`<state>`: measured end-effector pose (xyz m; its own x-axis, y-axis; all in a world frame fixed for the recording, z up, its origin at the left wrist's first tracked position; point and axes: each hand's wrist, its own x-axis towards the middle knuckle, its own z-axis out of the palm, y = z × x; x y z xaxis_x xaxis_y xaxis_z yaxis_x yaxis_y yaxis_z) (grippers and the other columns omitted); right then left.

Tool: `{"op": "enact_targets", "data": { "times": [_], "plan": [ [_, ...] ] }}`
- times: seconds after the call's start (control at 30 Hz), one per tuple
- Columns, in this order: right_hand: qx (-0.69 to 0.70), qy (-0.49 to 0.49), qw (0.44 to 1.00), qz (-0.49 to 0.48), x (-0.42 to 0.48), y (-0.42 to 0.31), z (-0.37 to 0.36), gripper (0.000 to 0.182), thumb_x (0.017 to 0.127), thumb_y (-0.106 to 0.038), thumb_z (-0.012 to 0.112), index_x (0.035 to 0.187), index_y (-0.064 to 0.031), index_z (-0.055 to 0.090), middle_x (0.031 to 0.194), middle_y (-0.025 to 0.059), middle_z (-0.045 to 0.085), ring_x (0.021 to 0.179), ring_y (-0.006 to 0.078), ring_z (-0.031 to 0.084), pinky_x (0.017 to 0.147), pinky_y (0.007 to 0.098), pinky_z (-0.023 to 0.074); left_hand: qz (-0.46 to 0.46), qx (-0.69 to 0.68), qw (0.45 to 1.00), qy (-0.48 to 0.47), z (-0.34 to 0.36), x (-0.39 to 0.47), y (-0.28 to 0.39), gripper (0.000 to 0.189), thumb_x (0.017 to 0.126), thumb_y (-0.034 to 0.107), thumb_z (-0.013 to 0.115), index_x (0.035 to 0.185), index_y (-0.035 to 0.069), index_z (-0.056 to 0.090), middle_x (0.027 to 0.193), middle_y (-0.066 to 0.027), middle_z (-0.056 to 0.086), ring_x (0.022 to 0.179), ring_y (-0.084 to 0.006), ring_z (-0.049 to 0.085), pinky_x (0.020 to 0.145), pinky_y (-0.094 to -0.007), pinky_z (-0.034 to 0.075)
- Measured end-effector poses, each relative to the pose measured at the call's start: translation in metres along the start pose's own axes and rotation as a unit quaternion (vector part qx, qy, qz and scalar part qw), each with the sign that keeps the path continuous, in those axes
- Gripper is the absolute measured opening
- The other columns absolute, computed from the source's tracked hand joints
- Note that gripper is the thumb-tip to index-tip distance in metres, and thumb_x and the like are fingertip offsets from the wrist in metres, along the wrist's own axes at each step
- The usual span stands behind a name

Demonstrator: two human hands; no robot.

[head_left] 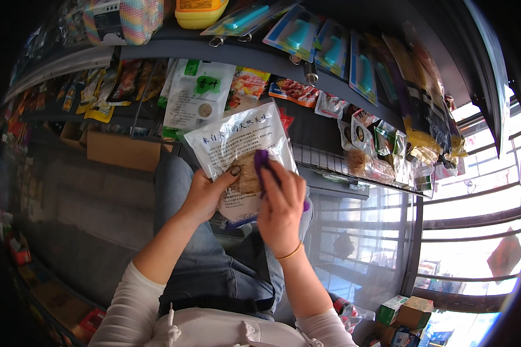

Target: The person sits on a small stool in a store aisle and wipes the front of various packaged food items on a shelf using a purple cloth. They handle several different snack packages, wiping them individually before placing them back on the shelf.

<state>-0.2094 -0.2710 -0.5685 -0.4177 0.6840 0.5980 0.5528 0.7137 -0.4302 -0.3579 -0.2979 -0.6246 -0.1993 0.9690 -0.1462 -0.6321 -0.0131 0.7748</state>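
My left hand (207, 194) grips the lower left edge of a printed plastic food packet (243, 134), its thumb lying on the front. The packet is tilted above my knees, and a tan content shows through its clear window. In my right hand (282, 195) is a bunched purple cloth (261, 162), pressed against the packet's front beside the window. Part of the cloth is hidden by my fingers. Just behind the packet, a white and green food packet (199, 93) stands upright on the shelf.
A dark shelf edge (165, 50) runs above, with carded turquoise-handled tools (298, 37) over it. Small food packets (364, 130) fill a wire rack (317, 160) at right. A cardboard box (121, 149) sits low at left. Several boxes (414, 311) stand on the floor, lower right.
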Motion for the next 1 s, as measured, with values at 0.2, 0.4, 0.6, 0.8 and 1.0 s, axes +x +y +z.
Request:
{"op": "enact_targets", "data": {
  "times": [0.2, 0.4, 0.6, 0.8, 1.0],
  "plan": [
    [-0.043, -0.029, 0.995, -0.083, -0.008, -0.015, 0.01, 0.035, 0.064, 0.001, 0.054, 0.097, -0.0004, 0.064, 0.112, 0.0082, 0.058, 0.094, 0.0257, 0.053, 0.083, 0.0354, 0.0423, -0.035, -0.024, 0.999, -0.023, -0.001, -0.003, 0.004, 0.028, 0.087, 0.001, 0.052, 0.115, -0.003, 0.051, 0.112, -0.0096, 0.057, 0.098, -0.0134, 0.057, 0.081, -0.0278, 0.048],
    [-0.015, 0.018, 0.999, 0.029, 0.004, 0.029, -0.006, 0.041, 0.064, 0.008, 0.049, 0.103, 0.0026, 0.06, 0.113, 0.0108, 0.056, 0.096, 0.0306, 0.05, 0.084, 0.0394, 0.0411, -0.07, -0.123, 0.99, 0.004, -0.002, -0.01, 0.0, 0.045, 0.081, 0.008, 0.059, 0.124, 0.001, 0.045, 0.12, -0.0107, 0.054, 0.109, -0.0226, 0.053, 0.091, -0.0368, 0.044],
    [0.094, 0.088, 0.985, 0.115, -0.006, 0.021, -0.022, 0.038, 0.069, 0.011, 0.047, 0.103, 0.0024, 0.061, 0.11, 0.0141, 0.058, 0.096, 0.0309, 0.052, 0.086, 0.0358, 0.0416, -0.109, -0.341, 0.931, -0.067, 0.008, -0.007, -0.021, 0.051, 0.08, 0.013, 0.061, 0.126, 0.005, 0.044, 0.122, -0.0097, 0.052, 0.113, -0.022, 0.051, 0.095, -0.0379, 0.043],
    [0.048, 0.075, 0.992, 0.087, 0.0, 0.018, -0.018, 0.037, 0.07, 0.012, 0.047, 0.103, 0.0028, 0.061, 0.112, 0.0154, 0.056, 0.1, 0.0304, 0.053, 0.09, 0.035, 0.0409, -0.116, -0.205, 0.972, 0.003, 0.027, 0.006, -0.014, 0.041, 0.087, 0.017, 0.052, 0.125, 0.004, 0.045, 0.119, -0.0105, 0.055, 0.112, -0.0219, 0.053, 0.095, -0.0388, 0.043],
    [0.032, 0.001, 0.994, 0.1, -0.011, 0.025, 0.019, 0.037, 0.067, 0.008, 0.051, 0.102, 0.0005, 0.06, 0.102, 0.0149, 0.051, 0.097, 0.0329, 0.05, 0.086, 0.038, 0.0418, -0.15, -0.245, 0.958, -0.001, 0.032, 0.004, -0.011, 0.043, 0.089, 0.034, 0.047, 0.123, 0.007, 0.046, 0.117, -0.0077, 0.056, 0.11, -0.0209, 0.053, 0.094, -0.0373, 0.041]
  ]
}}
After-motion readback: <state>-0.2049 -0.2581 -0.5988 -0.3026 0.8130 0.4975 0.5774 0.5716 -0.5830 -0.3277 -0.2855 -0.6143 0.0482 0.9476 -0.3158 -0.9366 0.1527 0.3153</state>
